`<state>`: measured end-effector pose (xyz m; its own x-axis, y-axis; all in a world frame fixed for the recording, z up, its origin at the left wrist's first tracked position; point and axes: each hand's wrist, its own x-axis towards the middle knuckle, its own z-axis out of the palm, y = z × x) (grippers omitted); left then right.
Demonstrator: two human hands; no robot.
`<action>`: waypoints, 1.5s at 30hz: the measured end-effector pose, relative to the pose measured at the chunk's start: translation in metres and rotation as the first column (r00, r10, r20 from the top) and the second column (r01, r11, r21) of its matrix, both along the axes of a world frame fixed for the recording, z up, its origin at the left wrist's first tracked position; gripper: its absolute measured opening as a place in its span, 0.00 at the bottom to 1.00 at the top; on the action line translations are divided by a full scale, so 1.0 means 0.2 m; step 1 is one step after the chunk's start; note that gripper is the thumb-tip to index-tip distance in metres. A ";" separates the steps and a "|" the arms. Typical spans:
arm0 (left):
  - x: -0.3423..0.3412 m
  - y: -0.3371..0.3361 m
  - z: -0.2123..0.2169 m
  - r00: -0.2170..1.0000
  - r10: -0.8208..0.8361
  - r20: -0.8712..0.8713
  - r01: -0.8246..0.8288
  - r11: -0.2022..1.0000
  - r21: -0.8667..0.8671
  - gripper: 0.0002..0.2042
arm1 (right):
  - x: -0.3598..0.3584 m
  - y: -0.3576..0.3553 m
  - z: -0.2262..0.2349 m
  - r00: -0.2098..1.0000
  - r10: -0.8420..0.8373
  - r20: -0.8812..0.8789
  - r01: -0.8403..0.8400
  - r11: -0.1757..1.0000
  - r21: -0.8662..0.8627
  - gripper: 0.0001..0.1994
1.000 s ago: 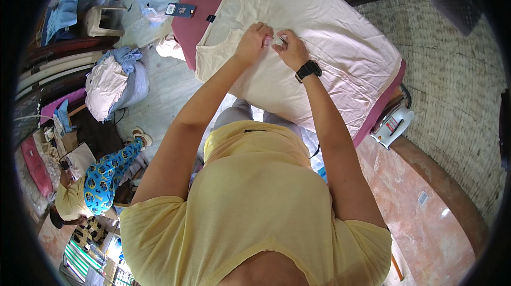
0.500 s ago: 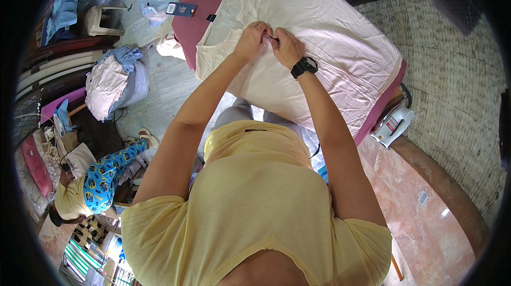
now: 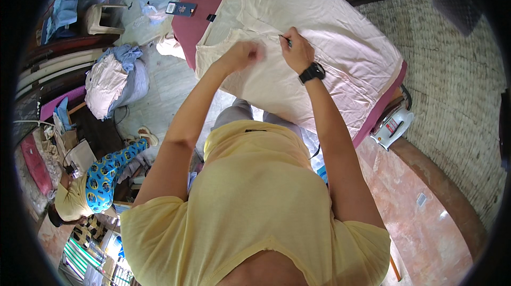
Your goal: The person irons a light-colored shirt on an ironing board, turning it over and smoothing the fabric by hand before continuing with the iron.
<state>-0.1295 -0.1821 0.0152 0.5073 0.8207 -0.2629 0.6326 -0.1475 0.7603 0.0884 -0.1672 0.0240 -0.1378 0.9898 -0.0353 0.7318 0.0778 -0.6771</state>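
A cream-coloured garment lies spread over a padded maroon board. My left hand hovers over or rests against the garment near its neck opening; its fingers are smeared by motion. To its right, my right hand, with a black watch on the wrist, is closed round a small dark tool. Only the tool's tip shows, so its exact kind stays unclear. Near the neckline sits a small black label, and a dark blue tag lies on the board beyond it.
At the board's right end stands a white iron. A bundle of clothes sits on the floor at left, with a cream plastic stool behind. A person in blue patterned trousers is at lower left; another person's legs show at top left.
My hands have moved apart: the left drew back toward me and to the left, the right shifted right with the small dark tool still in it.
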 end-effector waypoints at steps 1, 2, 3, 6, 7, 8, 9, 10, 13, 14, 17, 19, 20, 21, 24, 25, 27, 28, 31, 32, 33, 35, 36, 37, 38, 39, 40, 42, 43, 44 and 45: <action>-0.06 -0.02 0.01 0.971 -0.209 -0.120 0.185 0.965 -0.184 0.08 | 0.02 0.00 0.01 0.997 -0.065 -0.028 0.064 0.997 -0.045 0.11; -0.08 -0.04 0.01 0.995 -0.100 -0.028 0.097 0.991 -0.096 0.08 | 0.03 0.00 0.02 0.997 -0.051 -0.065 0.050 0.999 -0.015 0.13; -0.09 -0.05 0.00 0.999 0.013 0.044 -0.013 1.000 -0.008 0.07 | 0.03 0.01 0.02 0.996 0.005 -0.090 -0.010 0.998 -0.059 0.12; -0.02 0.00 -0.07 0.916 0.347 0.202 -0.392 0.880 0.268 0.09 | -0.06 0.04 -0.03 0.994 0.064 -0.091 -0.071 0.995 -0.070 0.11; 0.03 0.03 -0.10 0.860 0.432 0.272 -0.507 0.784 0.358 0.10 | -0.12 0.05 -0.07 0.995 0.072 -0.070 -0.071 0.997 0.015 0.11; 0.06 0.04 -0.12 0.849 0.465 0.251 -0.526 0.786 0.324 0.10 | -0.16 0.06 -0.10 0.995 0.083 -0.046 -0.079 0.993 0.086 0.10; 0.09 0.05 -0.13 0.840 0.485 0.245 -0.541 0.786 0.300 0.10 | -0.18 0.06 -0.13 0.997 0.073 -0.039 -0.068 0.989 0.131 0.10; 0.12 0.05 -0.14 0.830 0.505 0.237 -0.556 0.785 0.275 0.11 | -0.20 0.07 -0.16 0.997 0.067 -0.030 -0.061 0.985 0.162 0.11; 0.16 0.04 -0.15 0.808 0.541 0.235 -0.589 0.749 0.302 0.11 | -0.20 0.07 -0.20 0.993 0.059 -0.104 -0.049 0.994 0.094 0.13; 0.16 0.03 -0.14 0.800 0.551 0.238 -0.600 0.730 0.327 0.11 | -0.18 0.07 -0.20 0.991 0.036 -0.126 -0.032 0.999 0.030 0.14; 0.16 0.01 -0.14 0.833 0.477 0.280 -0.553 0.714 0.429 0.10 | -0.15 0.06 -0.16 0.984 0.034 -0.177 -0.053 0.993 -0.104 0.15; 0.15 0.01 -0.14 0.869 0.433 0.240 -0.492 0.706 0.509 0.11 | -0.14 0.06 -0.14 0.985 0.034 -0.171 -0.053 0.993 -0.109 0.16; 0.15 0.02 -0.14 0.887 0.407 0.219 -0.457 0.700 0.548 0.12 | -0.15 0.06 -0.13 0.985 0.033 -0.168 -0.052 0.992 -0.112 0.16; 0.14 0.03 -0.14 0.893 0.400 0.204 -0.443 0.711 0.546 0.12 | -0.15 0.06 -0.12 0.986 0.022 -0.164 -0.044 0.990 -0.131 0.16; 0.11 0.08 -0.15 0.889 0.412 0.197 -0.454 0.742 0.494 0.12 | -0.16 0.06 -0.12 0.987 0.004 -0.161 -0.031 0.986 -0.162 0.16; 0.10 0.10 -0.15 0.872 0.438 0.219 -0.489 0.750 0.445 0.12 | -0.16 0.06 -0.12 0.986 0.007 -0.165 -0.033 0.987 -0.154 0.16; 0.08 0.12 -0.15 0.840 0.473 0.265 -0.540 0.775 0.328 0.11 | -0.15 0.06 -0.13 0.985 0.019 -0.172 -0.045 0.988 -0.146 0.16; 0.07 0.12 -0.15 0.826 0.483 0.291 -0.554 0.791 0.260 0.11 | -0.15 0.06 -0.14 0.984 0.029 -0.175 -0.055 0.988 -0.145 0.17; 0.06 0.11 -0.14 0.799 0.506 0.325 -0.568 0.812 0.131 0.11 | -0.14 0.06 -0.16 0.980 0.049 -0.195 -0.076 0.988 -0.135 0.17; 0.06 0.10 -0.14 0.791 0.503 0.347 -0.570 0.813 0.121 0.11 | -0.14 0.07 -0.16 0.978 0.047 -0.204 -0.078 0.986 -0.147 0.17; 0.06 0.08 -0.13 0.855 0.428 0.292 -0.501 0.828 0.252 0.11 | -0.14 0.07 -0.17 0.978 0.056 -0.200 -0.083 0.988 -0.131 0.17; 0.06 0.07 -0.13 0.948 0.269 0.168 -0.317 0.791 0.522 0.12 | -0.14 0.07 -0.17 0.981 0.054 -0.188 -0.082 0.986 -0.145 0.17; 0.05 0.07 -0.13 0.957 0.254 0.138 -0.288 0.790 0.542 0.11 | -0.14 0.07 -0.17 0.979 0.061 -0.197 -0.089 0.987 -0.137 0.17; 0.05 0.07 -0.13 0.965 0.240 0.105 -0.257 0.789 0.558 0.11 | -0.14 0.07 -0.17 0.978 0.062 -0.201 -0.091 0.986 -0.139 0.17; 0.04 0.08 -0.13 0.974 0.220 0.061 -0.216 0.802 0.558 0.10 | -0.14 0.07 -0.17 0.979 0.052 -0.195 -0.084 0.984 -0.155 0.17; 0.03 0.09 -0.13 0.982 0.181 0.045 -0.173 0.795 0.581 0.10 | -0.14 0.07 -0.17 0.979 0.056 -0.197 -0.087 0.985 -0.152 0.17; 0.01 0.11 -0.13 0.991 0.136 0.017 -0.120 0.800 0.588 0.09 | -0.14 0.07 -0.17 0.981 0.050 -0.189 -0.082 0.984 -0.161 0.17; 0.00 0.13 -0.14 0.997 0.078 0.005 -0.065 0.800 0.596 0.09 | -0.14 0.07 -0.17 0.983 0.043 -0.177 -0.073 0.983 -0.168 0.17; -0.01 0.14 -0.14 0.998 0.064 0.023 -0.065 0.798 0.599 0.09 | -0.14 0.08 -0.18 0.984 0.041 -0.172 -0.070 0.984 -0.166 0.16; -0.01 0.15 -0.14 0.998 0.053 0.044 -0.069 0.799 0.597 0.08 | -0.14 0.08 -0.18 0.985 0.041 -0.167 -0.070 0.982 -0.174 0.16; -0.01 0.15 -0.15 0.994 0.079 0.074 -0.108 0.789 0.605 0.08 | -0.14 0.08 -0.18 0.981 0.049 -0.187 -0.080 0.984 -0.161 0.17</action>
<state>-0.1312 -0.1513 -0.0149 0.4188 0.8478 0.3253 0.6370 -0.5296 0.5602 0.0604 -0.1520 -0.0120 -0.2205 0.9608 -0.1678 0.5922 -0.0049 -0.8058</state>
